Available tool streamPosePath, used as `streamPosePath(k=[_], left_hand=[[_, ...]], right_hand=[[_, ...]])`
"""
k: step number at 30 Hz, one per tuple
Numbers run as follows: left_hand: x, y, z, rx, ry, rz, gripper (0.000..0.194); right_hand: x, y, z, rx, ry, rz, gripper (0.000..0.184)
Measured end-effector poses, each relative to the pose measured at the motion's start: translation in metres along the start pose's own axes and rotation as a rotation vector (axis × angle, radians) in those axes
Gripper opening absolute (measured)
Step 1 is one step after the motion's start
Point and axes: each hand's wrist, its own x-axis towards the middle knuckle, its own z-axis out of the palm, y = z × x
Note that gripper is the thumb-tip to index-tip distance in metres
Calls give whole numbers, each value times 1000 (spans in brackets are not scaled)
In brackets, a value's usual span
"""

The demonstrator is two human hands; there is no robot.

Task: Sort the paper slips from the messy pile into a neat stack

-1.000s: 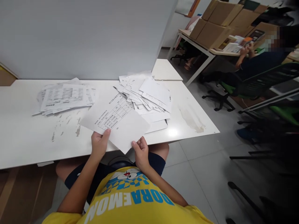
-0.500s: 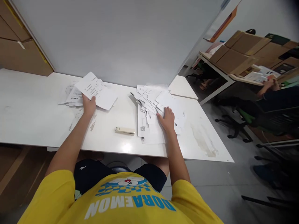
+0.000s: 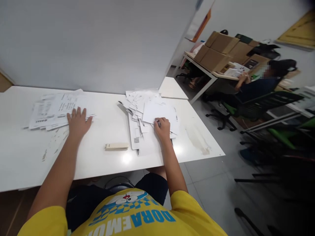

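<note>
My left hand (image 3: 78,120) lies with fingers spread on the near right edge of a pile of printed papers (image 3: 52,109). At the right, my right hand (image 3: 162,127) has its fingers curled at the near edge of a blank white sheet (image 3: 154,111), pinching it; the fingertips are partly hidden. This sheet lies over a messy heap of paper slips (image 3: 131,105) and larger sheets. Between the two piles a cream-coloured stapler (image 3: 116,146) rests on the white table (image 3: 98,164), touched by neither hand.
A grey panel (image 3: 98,42) stands along the table's back edge. Further right, a person in dark clothes (image 3: 261,88) sits at another desk with cardboard boxes (image 3: 219,49). Office chairs (image 3: 223,114) stand on the floor there. Stains (image 3: 199,141) mark the table's right end.
My left hand has put its papers down on the left pile and opened. My right hand's fingers have curled onto a blank sheet. The view has turned to the right.
</note>
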Motion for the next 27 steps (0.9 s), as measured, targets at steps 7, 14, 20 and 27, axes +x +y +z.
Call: streamPosePath(k=[7, 14, 20, 27], left_hand=[[-2, 4, -10, -34, 233, 79, 58], [7, -3, -8, -61, 118, 34, 53], [11, -6, -6, -95, 138, 61, 39], [20, -10, 2, -118, 239, 86, 27]], right_hand=[[0, -1, -1, -81, -57, 13, 66], [1, -9, -8, -201, -7, 196, 57], [2, -2, -7, -266, 13, 409, 83], [11, 9, -10, -147, -114, 261, 97]])
